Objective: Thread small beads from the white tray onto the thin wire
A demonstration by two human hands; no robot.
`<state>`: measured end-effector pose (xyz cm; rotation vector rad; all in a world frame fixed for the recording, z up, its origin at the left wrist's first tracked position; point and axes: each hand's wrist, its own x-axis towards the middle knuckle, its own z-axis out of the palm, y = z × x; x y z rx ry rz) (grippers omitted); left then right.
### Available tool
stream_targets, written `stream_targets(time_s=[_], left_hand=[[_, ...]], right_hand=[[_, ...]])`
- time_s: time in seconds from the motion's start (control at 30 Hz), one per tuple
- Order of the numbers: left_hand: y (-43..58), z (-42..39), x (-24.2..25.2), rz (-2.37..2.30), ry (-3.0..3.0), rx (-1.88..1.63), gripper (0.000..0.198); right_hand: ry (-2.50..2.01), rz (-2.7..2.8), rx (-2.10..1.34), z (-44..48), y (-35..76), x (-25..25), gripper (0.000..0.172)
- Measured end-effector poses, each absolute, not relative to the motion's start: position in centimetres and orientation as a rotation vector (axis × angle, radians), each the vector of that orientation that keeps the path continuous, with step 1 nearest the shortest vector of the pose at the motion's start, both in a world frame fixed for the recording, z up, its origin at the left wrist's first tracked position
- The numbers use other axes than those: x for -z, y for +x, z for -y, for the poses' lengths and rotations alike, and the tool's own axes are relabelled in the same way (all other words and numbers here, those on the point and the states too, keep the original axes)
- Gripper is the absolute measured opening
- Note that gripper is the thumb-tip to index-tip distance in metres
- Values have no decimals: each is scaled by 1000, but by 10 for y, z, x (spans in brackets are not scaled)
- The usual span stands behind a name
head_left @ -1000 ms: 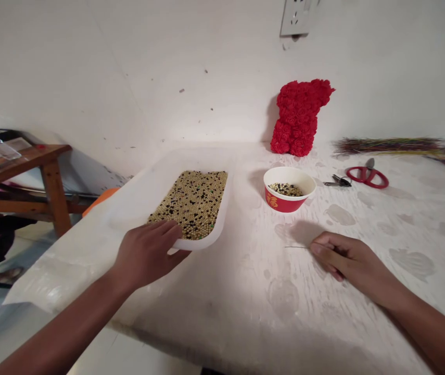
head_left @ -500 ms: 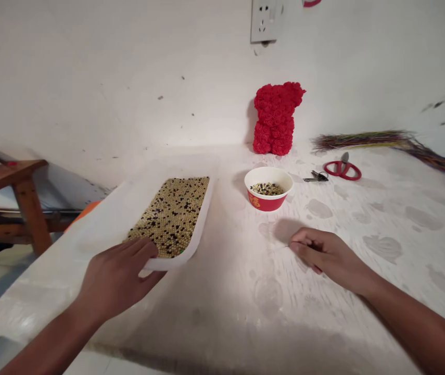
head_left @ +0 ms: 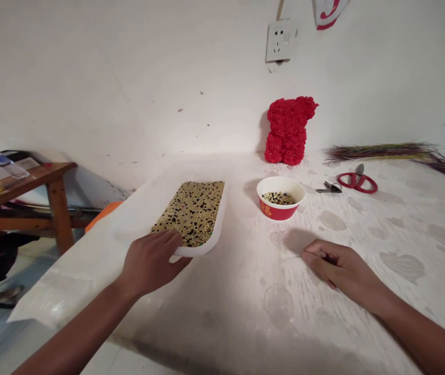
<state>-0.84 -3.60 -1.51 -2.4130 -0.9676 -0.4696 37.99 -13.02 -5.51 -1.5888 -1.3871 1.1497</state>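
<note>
My left hand (head_left: 154, 262) grips the near rim of a white plastic tray (head_left: 217, 235), fingers over the edge and thumb underneath. Many small cream and black beads (head_left: 191, 211) cover the tray's floor. To the right of it is a red and white paper bowl (head_left: 280, 213) with similar beads in the bottom. In front of the bowl, my right hand (head_left: 335, 263) hovers low over the table with thumb and forefinger pinched. A very thin pale strand (head_left: 291, 257), perhaps a needle or wire, sticks out leftward from those fingertips.
A red rose bear (head_left: 287, 130) stands by the wall. Red-handled scissors (head_left: 358, 181), small keys (head_left: 329, 188) and a bundle of thin coloured strands (head_left: 382, 151) lie at the back right. A wooden bench (head_left: 59, 208) stands left of the table (head_left: 241, 312).
The view has shifted, so the scene sits lower and further right. Relative to the bowl, my left hand and the tray's near end have moved slightly away and right. My right hand keeps its pinch.
</note>
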Motion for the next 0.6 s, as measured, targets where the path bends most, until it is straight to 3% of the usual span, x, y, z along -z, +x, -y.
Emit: stream_targets(time_s=[0.13,0.43,0.6], left_hand=[[-7,37,14,988,-2446,418,16],[-4,30,15,957,-2444,467,18],[-1,25,16,994,-2419,482,20]], right_hand=[[-1635,1341,-1163,131,376,49,34],[-1584,1402,-1143,133,378,51,48],[-1629,1333,-1113,132,375,49,42]])
